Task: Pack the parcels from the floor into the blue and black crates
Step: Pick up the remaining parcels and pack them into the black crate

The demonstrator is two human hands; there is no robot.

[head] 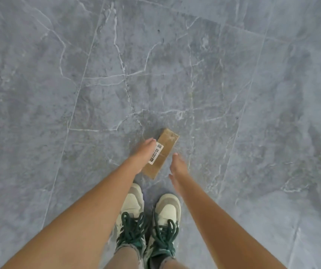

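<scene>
The left hand point(143, 153) reaches down to a long brown parcel point(162, 153) and lies along its left edge, fingers straight and together; whether they actually grip it is hard to tell from above. The right hand point(177, 166) hangs just right of the parcel, fingers relaxed and slightly spread, holding nothing. The parcel, bearing a white label point(156, 153), sits at the grey marble floor point(194, 74), just beyond two green-laced sneakers point(167, 212).
</scene>
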